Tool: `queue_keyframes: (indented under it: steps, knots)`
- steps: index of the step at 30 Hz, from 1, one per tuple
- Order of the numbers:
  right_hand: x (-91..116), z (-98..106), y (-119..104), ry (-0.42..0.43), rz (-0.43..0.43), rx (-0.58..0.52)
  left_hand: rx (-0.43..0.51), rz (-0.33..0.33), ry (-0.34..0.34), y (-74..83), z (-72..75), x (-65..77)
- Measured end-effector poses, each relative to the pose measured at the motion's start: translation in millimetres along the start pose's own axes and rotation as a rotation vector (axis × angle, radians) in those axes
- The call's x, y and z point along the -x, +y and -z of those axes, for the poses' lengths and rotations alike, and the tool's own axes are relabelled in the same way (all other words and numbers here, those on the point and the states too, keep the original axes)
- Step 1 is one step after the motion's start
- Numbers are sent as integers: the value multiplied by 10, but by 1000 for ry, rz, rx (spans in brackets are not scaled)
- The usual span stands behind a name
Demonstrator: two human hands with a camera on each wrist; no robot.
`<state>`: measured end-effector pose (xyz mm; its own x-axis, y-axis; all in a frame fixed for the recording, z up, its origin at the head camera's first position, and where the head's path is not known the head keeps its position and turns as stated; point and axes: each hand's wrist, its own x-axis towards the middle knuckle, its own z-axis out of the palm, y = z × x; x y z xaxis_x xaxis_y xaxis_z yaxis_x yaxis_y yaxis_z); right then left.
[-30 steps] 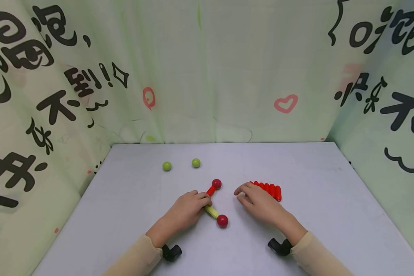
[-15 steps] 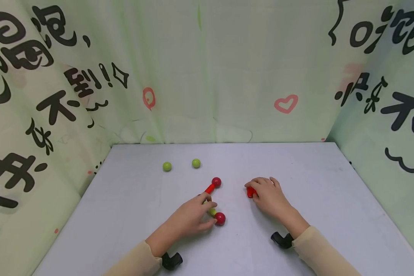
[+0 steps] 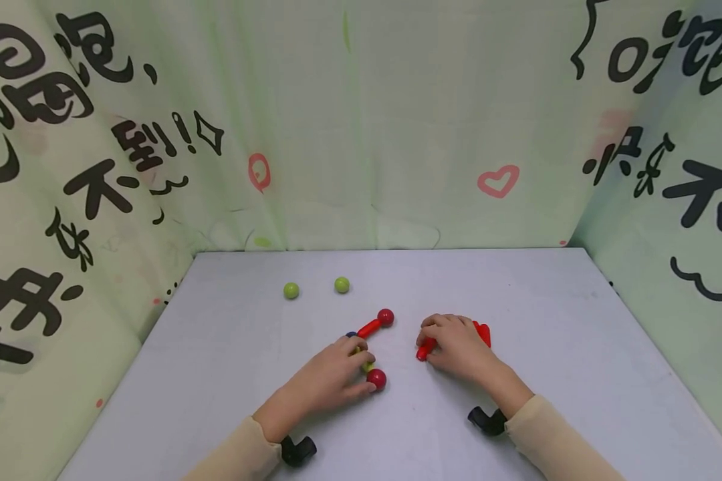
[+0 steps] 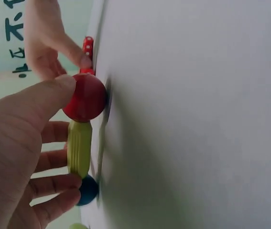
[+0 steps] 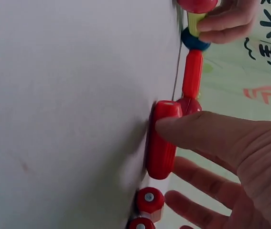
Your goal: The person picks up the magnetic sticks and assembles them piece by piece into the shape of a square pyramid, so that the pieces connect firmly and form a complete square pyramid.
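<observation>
Several black characters [image 3: 24, 300] mark the left side of the pale green curtain [image 3: 126, 287], beside the white tabletop [image 3: 228, 334]. A beige left sleeve [image 3: 234, 447] reaches in, and farther back lie two green balls [image 3: 341, 285], a little apart. The left hand [image 3: 333, 375] holds a joined piece low over the table: its fingers curl about the yellow-green rod [image 4: 79, 149] and the blue ball [image 4: 88, 192], while the thumb rests on the near red ball [image 4: 86, 98]. From the blue ball, a joined red rod [image 3: 370, 328] slants away to a far red ball [image 3: 386, 317]. Right of that, the loose red rod [image 5: 160, 155] sits in a narrow pinch of the right hand [image 3: 457, 344], thumb on its side (the opposing fingertip is hidden). Just beyond, partly covered by this hand, lie more red rods [image 3: 483, 333], and lower right comes the right sleeve [image 3: 562, 434].
</observation>
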<state>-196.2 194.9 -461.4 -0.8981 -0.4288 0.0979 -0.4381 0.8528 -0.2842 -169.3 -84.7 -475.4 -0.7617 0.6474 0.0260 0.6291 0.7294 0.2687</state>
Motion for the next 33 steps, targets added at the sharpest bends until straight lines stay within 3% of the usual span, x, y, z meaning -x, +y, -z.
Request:
queue_keyframes:
  steps: [3,9,15,22,28,33]
  knots:
    - [-10,-15,-37,-40,25,-52,9,-21,-7,-79,5,4]
    - [-26,-78,-101,-141,2,-261,68,-43,-17,-212,17,6]
    - [-74,-166,-218,-204,59,-384,115,-45,-35,-284,70,25]
    - [-97,-232,-335,-230,87,-410,115,-54,-52,-287,87,14]
    - [-101,-235,-377,-229,102,-429,78,-64,-23,-294,47,-22]
    - [-115,-244,-398,-230,113,-438,52,-34,3,-311,15,-37]
